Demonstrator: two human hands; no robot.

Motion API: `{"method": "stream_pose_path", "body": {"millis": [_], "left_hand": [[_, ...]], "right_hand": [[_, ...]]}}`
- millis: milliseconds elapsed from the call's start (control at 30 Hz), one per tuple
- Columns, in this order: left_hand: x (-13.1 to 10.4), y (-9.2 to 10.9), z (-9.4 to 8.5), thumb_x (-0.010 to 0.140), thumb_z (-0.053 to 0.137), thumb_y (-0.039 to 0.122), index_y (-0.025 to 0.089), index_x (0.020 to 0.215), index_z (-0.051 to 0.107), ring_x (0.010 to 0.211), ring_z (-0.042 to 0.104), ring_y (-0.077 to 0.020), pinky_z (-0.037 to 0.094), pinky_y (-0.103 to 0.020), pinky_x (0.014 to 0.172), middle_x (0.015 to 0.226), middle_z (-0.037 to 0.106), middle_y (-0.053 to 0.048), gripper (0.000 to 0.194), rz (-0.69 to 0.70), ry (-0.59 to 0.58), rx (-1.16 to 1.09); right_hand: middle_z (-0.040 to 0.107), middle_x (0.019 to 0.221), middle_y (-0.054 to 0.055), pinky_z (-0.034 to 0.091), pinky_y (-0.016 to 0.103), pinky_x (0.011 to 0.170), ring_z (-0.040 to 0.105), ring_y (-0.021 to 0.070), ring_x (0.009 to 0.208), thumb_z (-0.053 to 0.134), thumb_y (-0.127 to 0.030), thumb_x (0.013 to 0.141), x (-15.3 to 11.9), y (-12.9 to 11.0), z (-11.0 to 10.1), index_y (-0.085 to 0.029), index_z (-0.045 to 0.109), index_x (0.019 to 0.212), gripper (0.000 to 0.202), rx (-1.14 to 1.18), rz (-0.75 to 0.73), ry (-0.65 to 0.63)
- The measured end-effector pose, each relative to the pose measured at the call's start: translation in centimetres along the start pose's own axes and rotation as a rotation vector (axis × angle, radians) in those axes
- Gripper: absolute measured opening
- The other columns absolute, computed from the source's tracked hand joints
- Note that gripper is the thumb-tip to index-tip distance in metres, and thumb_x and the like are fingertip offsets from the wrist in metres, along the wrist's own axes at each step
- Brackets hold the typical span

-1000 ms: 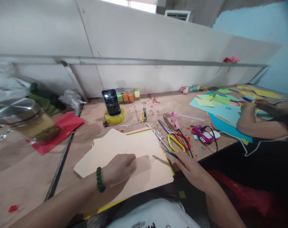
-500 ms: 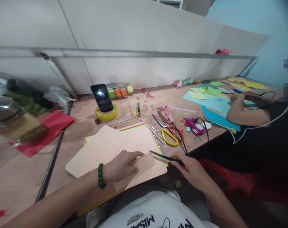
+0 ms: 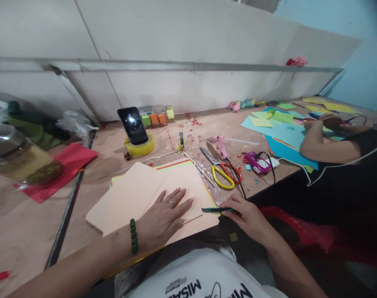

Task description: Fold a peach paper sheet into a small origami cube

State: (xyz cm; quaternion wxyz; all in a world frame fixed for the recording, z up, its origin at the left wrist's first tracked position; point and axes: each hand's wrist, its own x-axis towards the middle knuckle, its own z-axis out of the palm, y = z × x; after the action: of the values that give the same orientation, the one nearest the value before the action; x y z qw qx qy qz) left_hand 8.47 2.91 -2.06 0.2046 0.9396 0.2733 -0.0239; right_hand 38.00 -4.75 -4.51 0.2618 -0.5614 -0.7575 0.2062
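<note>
Spread flat now, the left hand (image 3: 165, 215) has come down from the pinch that raised a small cream piece half a second ago, and the green-handled knife (image 3: 217, 210) at the right lies nearer to level.

At the far left, a lidded glass (image 3: 23, 161) stands on red paper (image 3: 79, 154), well apart from the work. Next along, a phone (image 3: 133, 126) leans in a roll of tape (image 3: 140, 148), behind the stack of cream sheets (image 3: 126, 192) at the near edge of the worktop (image 3: 106, 161). The left hand is open, palm down on the stack, with the small piece (image 3: 192, 212) partly beneath its fingers. Such broad, even pressure probably suits thin paper well: it keeps the layers from creeping, provided that the fingertips stay out of the blade's line.

To the right, the knife's tip points at the fingers from just beside them, over the stack's right part. The right hand (image 3: 248, 217) is closed around its handle. A low, steady angle with light force would likely give a cleaner edge than a hard push, and might spare the sheets underneath. Beyond that hand lie scissors (image 3: 224, 178) and a pink glue gun (image 3: 219, 145); the glue gun's cord passes near the knuckles, so a compact wrist movement seems wise.
</note>
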Motion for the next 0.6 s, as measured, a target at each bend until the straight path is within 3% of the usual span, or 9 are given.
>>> {"method": "stream_pose_path", "body": {"millis": [167, 600], "left_hand": [[0.17, -0.20, 0.30, 0.101, 0.023, 0.042, 0.029, 0.150, 0.028, 0.146, 0.018, -0.0328, 0.020, -0.063, 0.112, 0.160, 0.020, -0.010, 0.051, 0.023, -0.042, 0.037], [0.27, -0.36, 0.81, 0.100, 0.021, 0.047, 0.029, 0.148, 0.031, 0.144, 0.022, -0.0340, 0.020, -0.063, 0.110, 0.158, 0.024, -0.011, 0.052, 0.040, 0.014, 0.055]], "right_hand": [[0.060, 0.086, 0.004, 0.051, 0.025, 0.069, 0.062, 0.0154, 0.076, 0.052, -0.027, 0.094, -0.20, 0.09, -0.30, -0.022, 0.068, 0.096, 0.017, 0.045, -0.045, 0.009], [0.060, 0.084, 0.004, 0.051, 0.025, 0.067, 0.062, 0.0151, 0.074, 0.054, -0.031, 0.093, -0.12, 0.92, -0.74, -0.021, 0.070, 0.095, 0.019, 0.091, -0.058, 0.000]]}}
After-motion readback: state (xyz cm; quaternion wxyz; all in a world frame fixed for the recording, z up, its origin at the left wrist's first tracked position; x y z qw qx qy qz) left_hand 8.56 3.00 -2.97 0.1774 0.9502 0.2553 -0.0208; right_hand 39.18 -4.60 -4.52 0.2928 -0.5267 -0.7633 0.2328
